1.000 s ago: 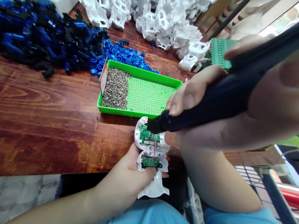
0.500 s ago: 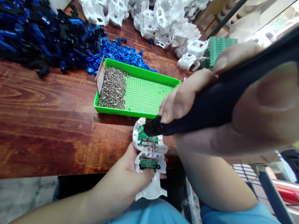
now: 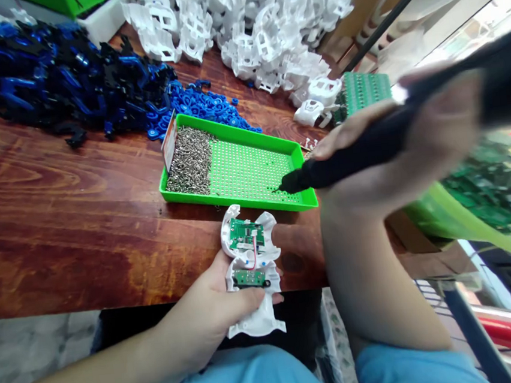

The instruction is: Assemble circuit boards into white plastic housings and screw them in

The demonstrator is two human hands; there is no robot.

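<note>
My left hand (image 3: 223, 300) is closed round a white plastic housing (image 3: 261, 320) at the table's front edge, thumb across its lower part. Inside the housing sit an upper green circuit board (image 3: 240, 234) and a smaller lower board (image 3: 247, 278), with a red wire between them. My right hand (image 3: 431, 138), blurred by motion, grips a black electric screwdriver (image 3: 360, 156). Its thin tip points down into the right part of a green tray (image 3: 238, 203). Many small screws (image 3: 189, 162) are heaped at the left of this tray, beside a perforated plate (image 3: 248, 168).
Blue and black plastic parts (image 3: 68, 83) lie piled at the back left, with small blue pieces (image 3: 204, 106) beside them. White housings (image 3: 262, 28) are heaped at the back. A stack of green circuit boards (image 3: 366, 90) stands at the back right. A red cylinder (image 3: 506, 333) is low on the right.
My right hand has moved the screwdriver up and away from the housing's upper board, over to the tray's right part. My left hand still holds the housing in nearly the same place.
</note>
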